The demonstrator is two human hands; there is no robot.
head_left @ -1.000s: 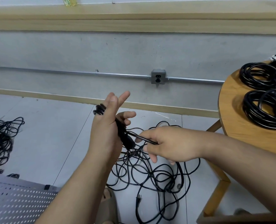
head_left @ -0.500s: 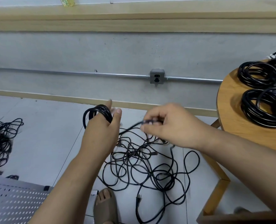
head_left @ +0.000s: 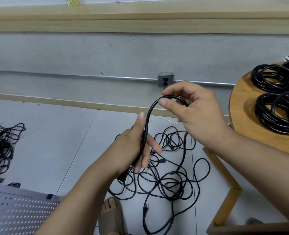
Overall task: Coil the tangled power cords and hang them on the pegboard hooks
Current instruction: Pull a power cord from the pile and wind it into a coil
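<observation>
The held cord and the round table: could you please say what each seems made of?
The held cord looks like black rubber or PVC jacket, slight sheen, bending in a smooth arc. The round table seems wood: honey-coloured, satin, faint grain.

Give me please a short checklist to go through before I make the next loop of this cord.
1. Left hand grips the cord: ok.
2. Right hand pinches the top of the loop: ok.
3. Trailing cord free of the floor tangle: not ok, it runs down into it.
4. Plug end located: cannot tell; a plug lies on the floor, but whose cord it ends is unclear.
5. Free hook on the pegboard: cannot tell, no hooks visible.
</observation>
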